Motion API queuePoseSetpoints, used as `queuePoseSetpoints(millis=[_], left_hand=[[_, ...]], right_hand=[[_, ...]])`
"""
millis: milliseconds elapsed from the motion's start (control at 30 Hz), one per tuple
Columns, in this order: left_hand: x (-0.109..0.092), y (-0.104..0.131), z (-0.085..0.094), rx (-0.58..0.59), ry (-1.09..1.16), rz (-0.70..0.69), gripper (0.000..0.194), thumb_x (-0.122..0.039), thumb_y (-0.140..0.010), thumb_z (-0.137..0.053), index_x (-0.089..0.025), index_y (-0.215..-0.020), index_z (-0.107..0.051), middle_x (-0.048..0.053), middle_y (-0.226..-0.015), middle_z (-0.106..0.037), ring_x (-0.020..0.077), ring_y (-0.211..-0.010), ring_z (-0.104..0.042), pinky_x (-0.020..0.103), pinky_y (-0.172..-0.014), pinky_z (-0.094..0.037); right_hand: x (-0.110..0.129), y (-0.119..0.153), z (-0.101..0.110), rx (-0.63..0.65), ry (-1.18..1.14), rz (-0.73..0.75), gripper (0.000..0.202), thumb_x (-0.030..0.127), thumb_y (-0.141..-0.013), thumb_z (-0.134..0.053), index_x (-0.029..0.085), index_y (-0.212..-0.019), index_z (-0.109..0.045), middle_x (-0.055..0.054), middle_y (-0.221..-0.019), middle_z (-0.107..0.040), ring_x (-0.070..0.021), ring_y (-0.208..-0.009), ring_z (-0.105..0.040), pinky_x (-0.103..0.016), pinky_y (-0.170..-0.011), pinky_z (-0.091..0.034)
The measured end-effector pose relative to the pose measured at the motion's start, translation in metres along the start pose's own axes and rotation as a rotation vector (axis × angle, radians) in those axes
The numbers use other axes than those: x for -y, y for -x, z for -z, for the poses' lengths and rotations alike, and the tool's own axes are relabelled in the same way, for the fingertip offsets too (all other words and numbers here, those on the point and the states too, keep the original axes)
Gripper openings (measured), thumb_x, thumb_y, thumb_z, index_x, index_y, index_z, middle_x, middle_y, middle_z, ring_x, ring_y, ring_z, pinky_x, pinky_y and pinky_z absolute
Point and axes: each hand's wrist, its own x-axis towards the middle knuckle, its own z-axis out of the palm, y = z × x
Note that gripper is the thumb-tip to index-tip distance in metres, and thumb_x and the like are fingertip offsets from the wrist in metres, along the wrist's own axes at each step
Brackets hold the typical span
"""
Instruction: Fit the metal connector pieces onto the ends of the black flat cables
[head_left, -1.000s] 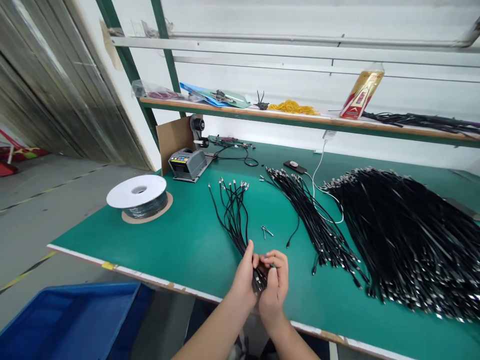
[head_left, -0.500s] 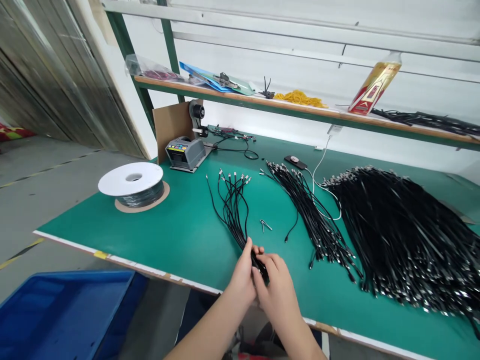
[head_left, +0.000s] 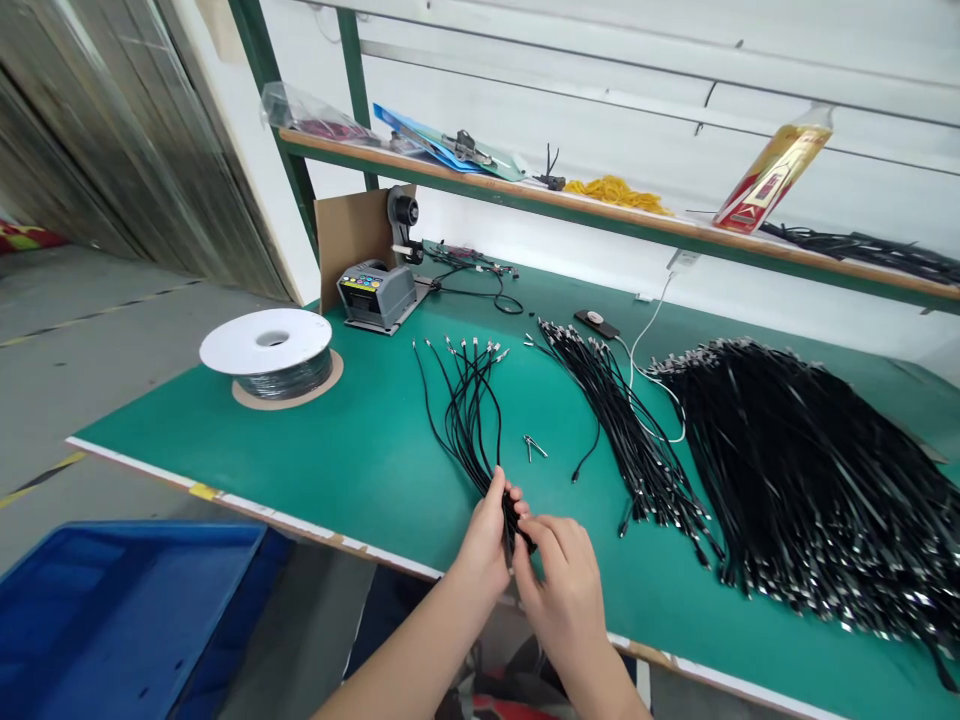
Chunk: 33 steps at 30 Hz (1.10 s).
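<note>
A small bundle of black cables (head_left: pixel 469 430) fans out on the green table, its metal-tipped ends pointing away from me. My left hand (head_left: pixel 489 530) is wrapped round the near part of this bundle. Just to the right, my right hand (head_left: pixel 561 575) pinches the near ends of the cables between thumb and fingers. Beyond my right hand lie small metal pieces (head_left: pixel 535 447). A medium bunch of black cables (head_left: pixel 622 430) rests to the right, and a much larger pile of black cables (head_left: pixel 810 490) covers the far right.
A white spool (head_left: pixel 266 345) and a grey tape machine (head_left: pixel 379 295) stand at the left. Behind them, a shelf (head_left: pixel 525 195) carries folders, yellow bands and a tilted bottle (head_left: pixel 776 170). A blue crate (head_left: pixel 127 620) is below the table's front edge.
My right hand has shifted slightly right and down at the near ends of the bundle. The far ends of the held cables have spread a little differently. The view has tilted slightly.
</note>
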Motion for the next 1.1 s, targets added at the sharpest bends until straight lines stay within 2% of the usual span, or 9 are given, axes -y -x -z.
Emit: queuePoseSetpoints(millis=[133,233,400,533,633,767,867,933,1100], left_hand=[[-0.001,-0.006,0.004,0.028,0.004,-0.018,0.040,-0.042,-0.099,-0.056,-0.018,-0.067,-0.049,-0.011,-0.047,-0.035,0.0048,-0.037,-0.035,0.017,-0.039,-0.030],[0.001,-0.008,0.007,0.058,-0.011,0.007,0.046,-0.044,-0.096,-0.059,-0.018,-0.061,-0.047,-0.010,-0.045,-0.034,0.0044,-0.037,-0.033,0.018,-0.038,-0.029],[0.012,0.004,0.011,0.168,-0.042,0.140,0.042,-0.045,-0.088,-0.069,-0.015,-0.062,-0.057,0.001,-0.061,-0.058,0.0112,-0.055,-0.056,0.023,-0.052,-0.044],[0.015,0.012,0.022,0.205,-0.036,0.164,0.035,-0.043,-0.081,-0.078,-0.012,-0.075,-0.064,0.004,-0.075,-0.066,0.0138,-0.061,-0.060,0.026,-0.057,-0.046],[0.008,0.014,0.033,0.186,-0.008,0.146,0.037,-0.041,-0.079,-0.080,-0.017,-0.066,-0.056,-0.004,-0.055,-0.054,0.0093,-0.049,-0.052,0.021,-0.049,-0.041],[-0.004,0.025,0.044,0.193,0.021,0.143,0.051,-0.040,-0.079,-0.080,-0.019,-0.058,-0.039,-0.013,-0.041,-0.027,0.0016,-0.032,-0.024,0.015,-0.035,-0.019],[-0.009,0.039,0.051,0.235,-0.031,0.176,0.049,-0.038,-0.074,-0.085,-0.019,-0.060,-0.042,-0.014,-0.039,-0.026,0.0012,-0.031,-0.019,0.015,-0.034,-0.015],[-0.010,0.047,0.060,0.266,-0.110,0.221,0.053,-0.043,-0.069,-0.087,-0.021,-0.056,-0.041,-0.013,-0.035,-0.025,0.0031,-0.029,-0.017,0.018,-0.033,-0.012],[-0.006,0.056,0.088,0.285,-0.305,0.205,0.056,-0.060,-0.058,-0.088,-0.019,-0.056,-0.050,-0.011,-0.034,-0.030,0.0041,-0.033,-0.020,0.020,-0.040,-0.011]], right_hand=[[0.004,0.003,0.001,-0.012,-0.057,0.014,0.020,0.013,-0.094,-0.055,0.019,-0.112,-0.061,-0.011,-0.108,-0.063,-0.0248,-0.099,-0.057,-0.039,-0.083,-0.045],[0.003,0.002,-0.005,-0.065,-0.111,0.014,0.023,0.019,-0.094,-0.055,0.018,-0.117,-0.059,-0.012,-0.108,-0.061,-0.0256,-0.099,-0.056,-0.041,-0.083,-0.045],[-0.006,-0.003,-0.026,-0.168,-0.209,-0.078,0.018,0.020,-0.091,-0.055,0.021,-0.106,-0.066,-0.009,-0.100,-0.061,-0.0260,-0.095,-0.054,-0.045,-0.085,-0.040],[-0.004,0.000,-0.040,-0.159,-0.373,-0.273,0.016,0.028,-0.089,-0.059,0.022,-0.100,-0.069,-0.010,-0.103,-0.063,-0.0286,-0.101,-0.052,-0.050,-0.094,-0.036],[0.003,0.003,-0.041,-0.056,-0.574,-0.484,0.030,0.044,-0.088,-0.059,0.023,-0.109,-0.066,-0.011,-0.117,-0.062,-0.0301,-0.112,-0.054,-0.050,-0.101,-0.038],[0.009,-0.012,-0.036,0.127,-0.864,-0.877,0.048,0.058,-0.090,-0.053,0.022,-0.123,-0.054,-0.014,-0.125,-0.062,-0.0299,-0.118,-0.057,-0.047,-0.104,-0.043],[0.013,-0.036,-0.037,0.392,-1.130,-1.084,0.049,0.054,-0.087,-0.063,0.020,-0.121,-0.055,-0.012,-0.112,-0.070,-0.0278,-0.104,-0.068,-0.044,-0.093,-0.053],[0.016,-0.054,-0.044,0.566,-1.275,-1.180,0.039,0.046,-0.087,-0.067,0.015,-0.109,-0.059,-0.011,-0.097,-0.073,-0.0251,-0.087,-0.072,-0.041,-0.081,-0.058],[0.017,-0.102,-0.075,0.800,-1.463,-1.373,0.023,0.035,-0.098,-0.061,0.013,-0.092,-0.062,0.003,-0.072,-0.061,-0.0080,-0.053,-0.056,-0.022,-0.052,-0.050]])
